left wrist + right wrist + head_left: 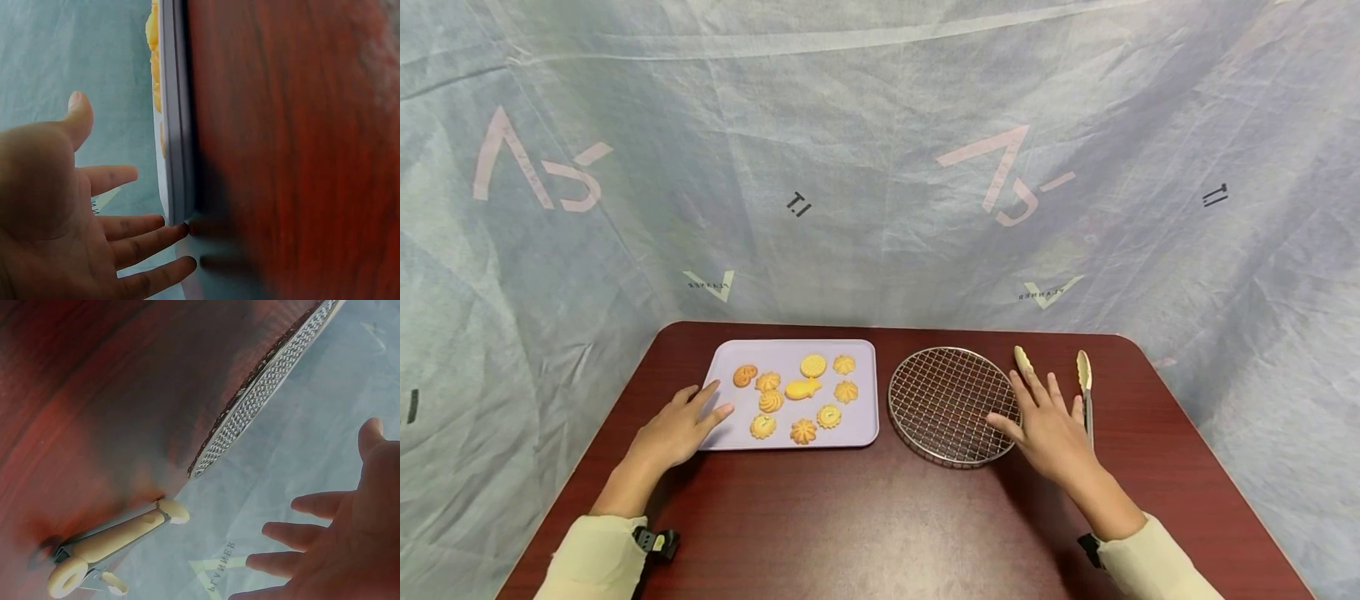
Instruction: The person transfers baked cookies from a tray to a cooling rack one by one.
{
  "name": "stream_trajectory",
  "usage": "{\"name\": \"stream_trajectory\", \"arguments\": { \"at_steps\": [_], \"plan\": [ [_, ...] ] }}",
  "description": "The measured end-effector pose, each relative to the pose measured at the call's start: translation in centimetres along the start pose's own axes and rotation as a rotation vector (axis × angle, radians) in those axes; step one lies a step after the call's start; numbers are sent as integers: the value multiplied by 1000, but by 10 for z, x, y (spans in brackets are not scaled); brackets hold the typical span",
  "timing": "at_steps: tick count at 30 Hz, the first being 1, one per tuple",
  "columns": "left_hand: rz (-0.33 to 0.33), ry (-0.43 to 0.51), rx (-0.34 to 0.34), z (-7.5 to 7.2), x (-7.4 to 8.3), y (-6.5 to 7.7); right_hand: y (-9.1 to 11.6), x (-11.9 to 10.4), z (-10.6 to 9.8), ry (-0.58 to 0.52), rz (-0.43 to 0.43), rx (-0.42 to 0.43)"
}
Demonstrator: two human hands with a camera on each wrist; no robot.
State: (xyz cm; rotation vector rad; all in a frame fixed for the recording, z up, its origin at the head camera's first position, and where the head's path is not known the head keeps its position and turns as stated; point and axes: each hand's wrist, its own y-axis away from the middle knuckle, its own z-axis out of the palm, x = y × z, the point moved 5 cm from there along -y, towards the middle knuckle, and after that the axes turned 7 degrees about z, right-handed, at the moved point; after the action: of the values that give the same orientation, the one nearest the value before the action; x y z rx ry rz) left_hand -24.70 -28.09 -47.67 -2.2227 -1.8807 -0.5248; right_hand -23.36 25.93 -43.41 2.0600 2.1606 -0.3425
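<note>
A pale lilac tray [861, 429] on the left side of the table carries several golden cookies in different shapes, one of them a yellow fish-like cookie [802, 388]. My left hand [673, 429] reaches over the tray's left edge with spread fingers and holds nothing; in the left wrist view its fingertips are right at the tray's rim [177, 137]. To the right lies a round wire rack [951, 400]. Between it and a pair of tongs with cream tips [1084, 372], my right hand [1052, 437] hovers, fingers spread and empty, partly hiding the tongs.
All of it stands on a dark red wooden table [820, 525] with rounded back corners. Grey-blue cloth [880, 250] with printed letters hangs behind and at both sides. Bare tabletop shows in front of the tray and rack.
</note>
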Motion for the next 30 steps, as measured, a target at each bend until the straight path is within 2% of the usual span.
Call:
{"name": "stream_trajectory", "arguments": {
  "at_steps": [5, 14, 21, 30],
  "plan": [
    [0, 10, 13, 2, -2, -2, 2, 3, 0, 6, 3, 18],
    [38, 43, 56, 3, -6, -7, 4, 6, -1, 30, -1, 35],
    [31, 68, 87, 5, -15, -11, 5, 11, 0, 24, 7, 28],
    [78, 145, 128, 6, -30, -16, 6, 17, 1, 12, 11, 22]
  ]
}}
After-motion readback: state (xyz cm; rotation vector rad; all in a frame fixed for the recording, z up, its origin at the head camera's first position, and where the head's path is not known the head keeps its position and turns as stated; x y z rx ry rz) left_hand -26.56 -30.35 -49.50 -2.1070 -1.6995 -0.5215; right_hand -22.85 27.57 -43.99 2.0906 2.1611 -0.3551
